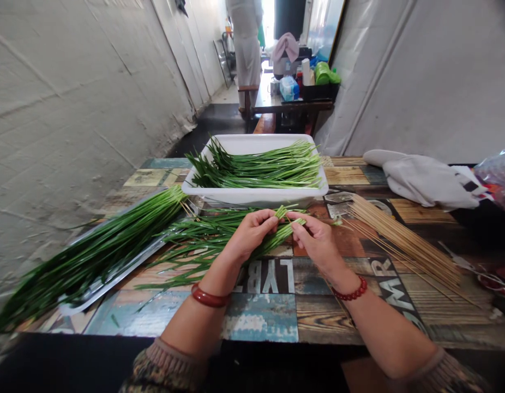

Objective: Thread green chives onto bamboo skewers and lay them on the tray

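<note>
Green stalks (282, 234); white tub (254, 192); tan skewers (403, 240); multicoloured patchwork tabletop (258, 322).

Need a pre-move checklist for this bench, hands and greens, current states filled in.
1. Left hand holding green stalks: ok.
2. Right hand at the stalk ends: ok; exact grip cannot tell.
3. White tub level on the table: ok.
4. Wooden sticks lying to the right: ok.
5. Table free of loose stalks: not ok, some spread left of the hands.
</note>
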The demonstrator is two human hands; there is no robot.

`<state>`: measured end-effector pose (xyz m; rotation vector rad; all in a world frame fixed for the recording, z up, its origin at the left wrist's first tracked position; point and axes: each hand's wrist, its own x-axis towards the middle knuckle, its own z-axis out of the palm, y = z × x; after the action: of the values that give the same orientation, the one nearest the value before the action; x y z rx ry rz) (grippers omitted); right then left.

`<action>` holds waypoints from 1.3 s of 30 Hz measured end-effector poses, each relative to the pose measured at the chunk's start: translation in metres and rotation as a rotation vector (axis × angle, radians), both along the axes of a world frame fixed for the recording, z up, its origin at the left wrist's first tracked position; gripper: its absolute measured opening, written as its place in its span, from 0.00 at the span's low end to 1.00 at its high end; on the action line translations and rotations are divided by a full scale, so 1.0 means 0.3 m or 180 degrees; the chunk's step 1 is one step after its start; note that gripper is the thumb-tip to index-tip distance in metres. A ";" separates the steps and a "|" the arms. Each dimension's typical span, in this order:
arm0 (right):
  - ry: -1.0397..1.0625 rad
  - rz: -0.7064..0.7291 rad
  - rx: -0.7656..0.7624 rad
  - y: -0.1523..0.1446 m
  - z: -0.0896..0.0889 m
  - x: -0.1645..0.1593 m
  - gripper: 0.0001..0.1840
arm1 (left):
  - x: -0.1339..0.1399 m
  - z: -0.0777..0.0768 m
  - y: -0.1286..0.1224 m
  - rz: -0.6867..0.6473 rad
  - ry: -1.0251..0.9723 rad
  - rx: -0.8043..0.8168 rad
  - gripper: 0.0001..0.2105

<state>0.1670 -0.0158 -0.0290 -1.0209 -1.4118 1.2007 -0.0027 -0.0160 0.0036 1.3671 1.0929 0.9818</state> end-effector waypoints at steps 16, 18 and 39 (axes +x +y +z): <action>-0.0123 -0.0058 0.0043 -0.006 0.005 0.001 0.19 | 0.000 0.006 -0.006 0.0030 0.0070 -0.0013 0.15; -0.0144 -0.0046 0.0032 -0.009 0.009 0.001 0.19 | 0.001 0.004 -0.004 0.0074 0.0055 -0.0035 0.15; -0.0686 0.0185 0.0247 -0.013 0.036 0.019 0.18 | -0.010 0.006 -0.002 0.0025 -0.0138 -0.0132 0.16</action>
<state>0.1727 -0.0196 -0.0182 -1.0865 -1.6527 1.0932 -0.0058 -0.0165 0.0054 1.3032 1.0810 0.9848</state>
